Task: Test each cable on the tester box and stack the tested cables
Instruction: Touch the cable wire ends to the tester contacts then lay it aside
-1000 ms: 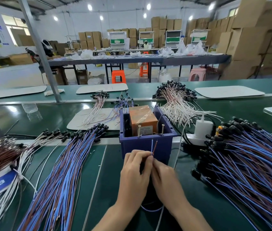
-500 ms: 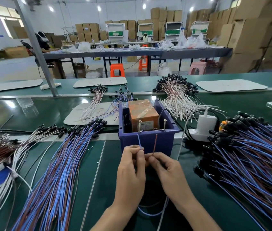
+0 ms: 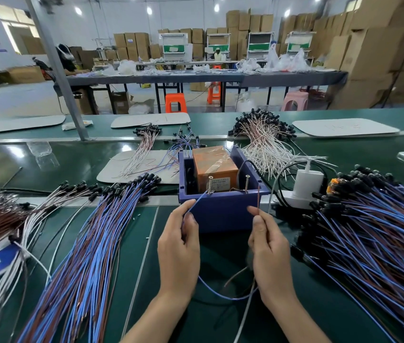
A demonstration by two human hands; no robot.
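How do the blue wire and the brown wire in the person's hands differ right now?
The blue wire leans rightward, its tip at the left screw; the brown wire stands nearly upright, its tip clear of the right screw. The left hand pinches the blue wire, the right hand the brown wire. Both rise in front of the purple tester box, each pinched between thumb and finger.

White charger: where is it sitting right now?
In the head view the white charger stands on the power strip, right of centre, between the purple box and the pile of blue and brown cables on the right.
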